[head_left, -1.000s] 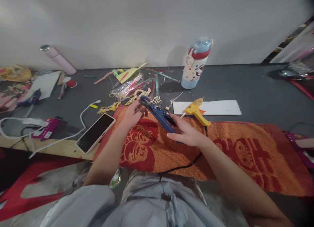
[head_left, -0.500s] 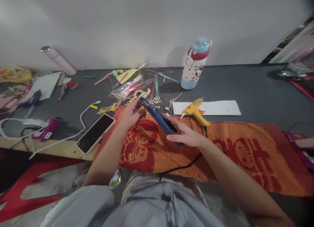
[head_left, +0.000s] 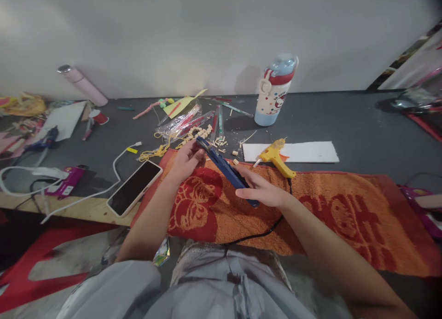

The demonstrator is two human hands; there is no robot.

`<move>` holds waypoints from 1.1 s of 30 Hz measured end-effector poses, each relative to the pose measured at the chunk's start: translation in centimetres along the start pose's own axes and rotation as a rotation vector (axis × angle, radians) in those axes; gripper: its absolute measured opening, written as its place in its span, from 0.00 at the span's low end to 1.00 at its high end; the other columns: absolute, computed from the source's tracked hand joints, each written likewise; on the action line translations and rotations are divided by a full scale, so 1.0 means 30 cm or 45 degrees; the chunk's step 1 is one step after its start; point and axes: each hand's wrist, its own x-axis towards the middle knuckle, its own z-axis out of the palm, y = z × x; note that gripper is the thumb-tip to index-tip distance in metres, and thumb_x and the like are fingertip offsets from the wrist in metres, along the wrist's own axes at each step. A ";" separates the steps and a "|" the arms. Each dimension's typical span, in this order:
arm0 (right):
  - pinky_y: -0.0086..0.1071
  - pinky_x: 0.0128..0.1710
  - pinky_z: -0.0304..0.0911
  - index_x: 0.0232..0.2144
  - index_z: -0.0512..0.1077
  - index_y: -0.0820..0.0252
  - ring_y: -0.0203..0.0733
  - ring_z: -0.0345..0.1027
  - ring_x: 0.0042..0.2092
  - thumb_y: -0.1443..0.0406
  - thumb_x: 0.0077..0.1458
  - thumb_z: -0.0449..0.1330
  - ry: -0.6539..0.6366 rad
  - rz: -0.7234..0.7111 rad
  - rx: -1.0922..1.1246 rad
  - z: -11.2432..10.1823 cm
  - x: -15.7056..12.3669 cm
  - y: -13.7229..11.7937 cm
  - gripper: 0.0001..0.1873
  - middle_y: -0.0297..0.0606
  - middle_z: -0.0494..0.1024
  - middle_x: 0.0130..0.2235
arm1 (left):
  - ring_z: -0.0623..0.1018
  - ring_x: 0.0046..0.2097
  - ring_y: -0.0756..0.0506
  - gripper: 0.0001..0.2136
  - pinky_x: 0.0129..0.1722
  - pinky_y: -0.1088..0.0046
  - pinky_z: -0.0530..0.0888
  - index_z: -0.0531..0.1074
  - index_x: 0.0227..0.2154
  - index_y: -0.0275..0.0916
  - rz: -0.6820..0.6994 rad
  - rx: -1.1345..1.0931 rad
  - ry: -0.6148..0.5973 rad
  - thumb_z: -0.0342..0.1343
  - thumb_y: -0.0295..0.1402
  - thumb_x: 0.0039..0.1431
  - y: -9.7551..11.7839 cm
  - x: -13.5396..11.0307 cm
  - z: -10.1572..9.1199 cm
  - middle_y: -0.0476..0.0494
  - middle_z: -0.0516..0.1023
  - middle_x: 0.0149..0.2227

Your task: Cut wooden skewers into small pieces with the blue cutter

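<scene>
Both my hands hold a slim dark blue phone (head_left: 223,168), tilted up and seen almost edge-on above the orange towel (head_left: 265,224). The fingers of my left hand (head_left: 188,160) close on its upper left end. My right hand (head_left: 260,186) grips the lower right end, thumb on the near side and fingers behind. Its broad face is mostly hidden from me. To the right, a yellow hot glue gun (head_left: 275,158) lies across the white foam strip (head_left: 312,152) and the towel edge. Small wooden pieces (head_left: 221,146) are scattered just beyond the phone.
A second phone (head_left: 134,188) lies left of the towel by a white cable (head_left: 115,171). Behind are plastic-wrapped sticks (head_left: 183,123), yellow string (head_left: 155,152) and a tall bottle (head_left: 275,91). A pink flask (head_left: 83,85) leans at the wall; a purple power strip (head_left: 69,181) sits left.
The blue phone has turned slightly, so less of its dark face shows. Both hands keep their hold in nearly the same place.
</scene>
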 end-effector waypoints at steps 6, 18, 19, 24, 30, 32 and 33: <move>0.44 0.62 0.47 0.60 0.56 0.55 0.49 0.52 0.63 0.52 0.52 0.60 -0.010 -0.009 0.026 -0.002 0.000 0.004 0.37 0.40 0.60 0.62 | 0.67 0.18 0.55 0.18 0.15 0.82 0.60 0.67 0.32 0.36 -0.010 0.007 -0.026 0.56 0.48 0.54 -0.002 0.000 0.000 0.54 0.65 0.18; 0.46 0.60 0.52 0.61 0.53 0.58 0.52 0.57 0.60 0.51 0.53 0.59 0.206 -0.028 -0.199 0.014 0.003 -0.001 0.38 0.46 0.63 0.60 | 0.70 0.22 0.53 0.15 0.21 0.78 0.66 0.70 0.29 0.36 0.043 0.425 0.188 0.55 0.46 0.54 0.014 0.006 0.017 0.48 0.73 0.23; 0.47 0.59 0.53 0.60 0.54 0.59 0.52 0.58 0.59 0.51 0.53 0.58 0.232 -0.036 -0.223 0.016 0.004 -0.001 0.37 0.46 0.64 0.59 | 0.72 0.25 0.51 0.13 0.25 0.77 0.68 0.71 0.29 0.36 0.085 0.532 0.242 0.55 0.42 0.55 0.016 0.003 0.021 0.47 0.74 0.25; 0.49 0.57 0.55 0.57 0.56 0.62 0.55 0.61 0.56 0.51 0.53 0.58 0.335 -0.050 -0.393 0.020 0.004 -0.008 0.35 0.50 0.66 0.56 | 0.73 0.30 0.49 0.09 0.34 0.74 0.69 0.73 0.24 0.38 0.268 0.861 0.372 0.50 0.30 0.56 0.028 -0.019 0.033 0.46 0.76 0.25; 0.49 0.56 0.56 0.57 0.55 0.64 0.57 0.61 0.56 0.51 0.53 0.58 0.319 -0.120 -0.596 0.001 -0.001 -0.025 0.36 0.53 0.66 0.56 | 0.71 0.26 0.51 0.09 0.28 0.76 0.67 0.75 0.26 0.37 0.220 0.802 0.352 0.50 0.28 0.54 0.039 -0.025 0.027 0.48 0.74 0.22; 0.49 0.56 0.56 0.58 0.54 0.64 0.56 0.61 0.56 0.51 0.53 0.58 0.294 -0.148 -0.623 -0.012 -0.005 -0.024 0.37 0.54 0.65 0.56 | 0.70 0.24 0.52 0.09 0.26 0.77 0.66 0.75 0.26 0.37 0.216 0.740 0.334 0.50 0.29 0.54 0.046 -0.025 0.028 0.49 0.73 0.20; 0.48 0.56 0.56 0.58 0.53 0.64 0.56 0.61 0.56 0.51 0.52 0.58 0.282 -0.160 -0.631 -0.019 -0.007 -0.022 0.38 0.54 0.65 0.57 | 0.70 0.23 0.52 0.09 0.25 0.77 0.65 0.75 0.25 0.37 0.214 0.703 0.324 0.51 0.30 0.54 0.050 -0.024 0.030 0.49 0.73 0.20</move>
